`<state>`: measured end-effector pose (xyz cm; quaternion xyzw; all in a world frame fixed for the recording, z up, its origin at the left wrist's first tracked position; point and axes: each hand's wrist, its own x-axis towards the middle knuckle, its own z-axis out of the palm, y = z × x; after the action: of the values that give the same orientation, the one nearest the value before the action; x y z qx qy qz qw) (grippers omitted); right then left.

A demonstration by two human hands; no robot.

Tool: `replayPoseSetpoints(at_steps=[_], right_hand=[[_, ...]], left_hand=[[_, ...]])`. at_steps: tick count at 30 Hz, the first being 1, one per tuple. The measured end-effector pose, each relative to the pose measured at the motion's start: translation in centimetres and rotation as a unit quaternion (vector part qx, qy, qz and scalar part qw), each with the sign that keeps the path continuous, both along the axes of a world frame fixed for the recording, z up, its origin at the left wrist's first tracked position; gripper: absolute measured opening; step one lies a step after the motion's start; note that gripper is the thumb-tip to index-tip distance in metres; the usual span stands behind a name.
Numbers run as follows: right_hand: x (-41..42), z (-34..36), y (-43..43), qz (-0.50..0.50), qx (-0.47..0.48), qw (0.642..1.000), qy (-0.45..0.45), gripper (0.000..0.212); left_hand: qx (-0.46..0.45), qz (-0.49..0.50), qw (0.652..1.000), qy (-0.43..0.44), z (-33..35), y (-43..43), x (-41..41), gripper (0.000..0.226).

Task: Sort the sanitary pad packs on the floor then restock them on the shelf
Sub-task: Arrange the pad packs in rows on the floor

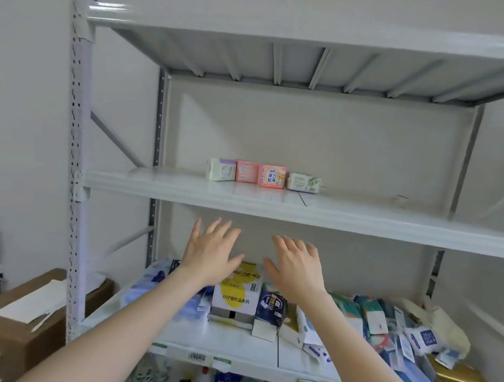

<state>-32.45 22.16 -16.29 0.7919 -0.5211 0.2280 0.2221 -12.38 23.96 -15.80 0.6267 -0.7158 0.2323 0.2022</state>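
Several small sanitary pad packs stand in a row at the back of the middle shelf (pixel 186 186): a white-and-purple pack (pixel 221 169), a pink pack (pixel 246 171), a pink-and-orange pack (pixel 271 176) and a pale green pack (pixel 303 182). My left hand (pixel 210 251) and my right hand (pixel 298 264) are both raised below that shelf's front edge, fingers spread and straight, holding nothing. They hover in front of the lower shelf, apart from the packs.
The lower shelf (pixel 235 346) carries a jumble of boxes and packets, with a white-and-yellow carton (pixel 235 296) in the middle. A brown cardboard box (pixel 15 321) sits at the left beside the rack's upright post (pixel 74 180). More goods show beneath.
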Motion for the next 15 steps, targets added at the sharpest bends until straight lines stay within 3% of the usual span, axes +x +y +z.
replayPoseSetpoints(at_steps=[15], right_hand=[[2.9,9.2,-13.6,-0.009,-0.064,0.997,-0.050,0.056]], left_hand=[[-0.081,-0.023,0.996,-0.002,10.7,-14.4,5.7,0.058]])
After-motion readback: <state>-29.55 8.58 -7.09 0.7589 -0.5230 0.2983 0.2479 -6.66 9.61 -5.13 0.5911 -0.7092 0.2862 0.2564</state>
